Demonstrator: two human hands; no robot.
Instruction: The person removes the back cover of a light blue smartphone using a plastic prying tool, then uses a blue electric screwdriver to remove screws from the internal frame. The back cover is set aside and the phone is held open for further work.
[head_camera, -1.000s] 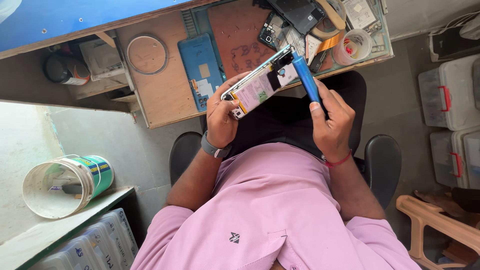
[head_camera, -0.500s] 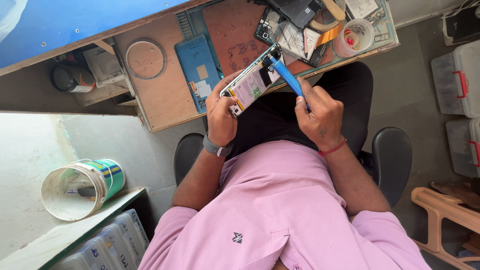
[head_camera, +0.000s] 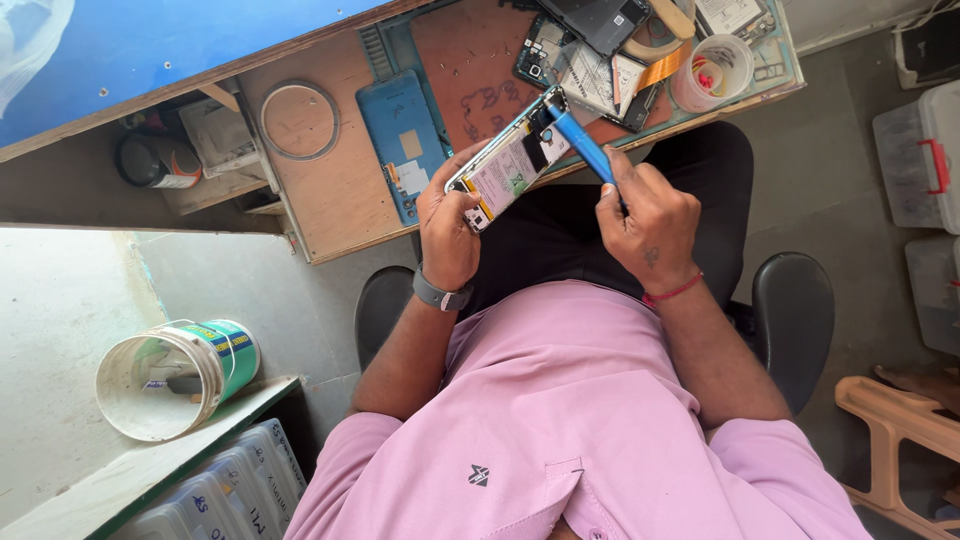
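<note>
An opened phone (head_camera: 510, 160), back cover off with its battery and boards showing, sits tilted above my lap. My left hand (head_camera: 448, 225) grips its lower end; a grey watch is on that wrist. A blue-handled tool (head_camera: 583, 148) is pinched in my right hand (head_camera: 645, 225), its tip touching the phone's upper end. A red thread circles my right wrist. I sit on a black chair (head_camera: 795, 320) in a pink shirt.
The wooden bench (head_camera: 330, 190) ahead holds a blue phone back cover (head_camera: 402, 140), a round disc (head_camera: 298, 120), a brown work mat (head_camera: 470, 60) with loose phone parts, and a clear cup (head_camera: 712, 72). A white bucket (head_camera: 175, 378) stands at left, plastic bins (head_camera: 920, 155) at right.
The view has shifted, so everything sits lower in frame. My right hand has slid down the tool's handle and the blue tool's tip now rests at the phone's upper end.
</note>
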